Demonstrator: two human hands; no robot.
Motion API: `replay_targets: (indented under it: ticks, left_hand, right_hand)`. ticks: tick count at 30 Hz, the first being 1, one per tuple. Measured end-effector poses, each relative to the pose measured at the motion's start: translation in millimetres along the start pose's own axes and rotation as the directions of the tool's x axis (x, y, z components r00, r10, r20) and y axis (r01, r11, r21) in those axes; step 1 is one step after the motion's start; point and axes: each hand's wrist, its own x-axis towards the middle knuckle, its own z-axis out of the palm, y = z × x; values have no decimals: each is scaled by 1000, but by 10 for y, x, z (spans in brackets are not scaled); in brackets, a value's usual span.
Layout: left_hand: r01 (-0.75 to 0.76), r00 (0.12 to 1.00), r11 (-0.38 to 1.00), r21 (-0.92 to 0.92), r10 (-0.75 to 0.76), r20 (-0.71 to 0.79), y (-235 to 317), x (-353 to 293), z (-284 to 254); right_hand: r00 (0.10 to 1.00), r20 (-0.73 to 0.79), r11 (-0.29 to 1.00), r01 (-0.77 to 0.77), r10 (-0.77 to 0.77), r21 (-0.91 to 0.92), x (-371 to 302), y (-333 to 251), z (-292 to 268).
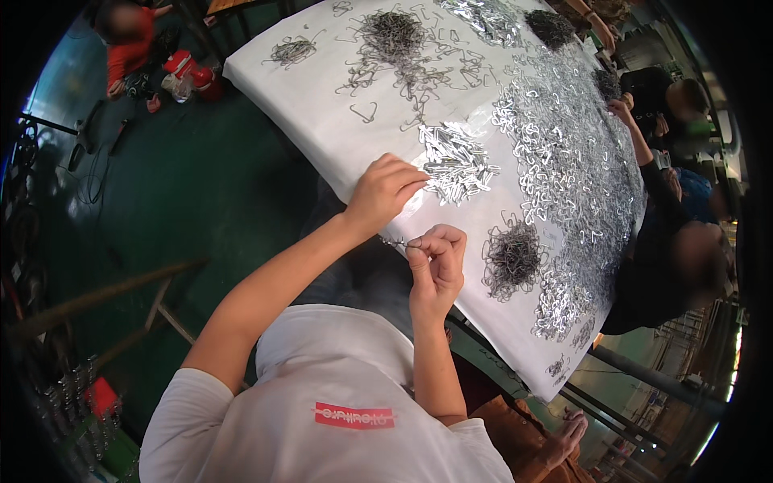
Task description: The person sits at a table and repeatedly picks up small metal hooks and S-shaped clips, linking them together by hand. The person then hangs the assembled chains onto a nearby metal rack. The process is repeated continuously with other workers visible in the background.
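My left hand (383,191) is at the near left edge of a pile of shiny, flat, narrow metal pieces (459,165) on the white-covered table (322,105). Its fingers are bent and pressed together; whatever lies between them is too small to make out. Closer to my body, my right hand (439,267) pinches a small dark bent wire piece (394,241) between thumb and forefinger, just off the table's near edge. To the right of that hand, a tangled heap of dark wire hooks (513,258) lies on the cover.
A wide spread of silvery hook-shaped clips (572,161) covers the right side. Farther back sits another dark wire heap (392,36) with loose hooks around it. Co-workers sit along the right edge, one reaching in with an arm (640,141). A red container (192,74) stands at far left.
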Motion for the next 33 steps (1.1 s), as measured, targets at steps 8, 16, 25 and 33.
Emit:
replay_targets:
  ticks: [8, 16, 25, 33]
  left_hand:
    - [-215, 951, 890, 402, 97, 294, -250, 382, 585]
    - [36, 984, 968, 249, -77, 158, -341, 344, 410]
    - [757, 652, 517, -399, -639, 409, -95, 139, -322]
    - [750, 623, 324, -577, -641, 449, 233, -58, -798]
  right_hand:
    - [1000, 7, 1000, -16, 16, -1, -7, -17, -70]
    - [999, 50, 999, 14, -12, -45, 4, 56, -62]
    - [996, 88, 998, -17, 21, -54, 48, 136, 39]
    - [989, 142, 997, -25, 35, -69, 98, 105, 157]
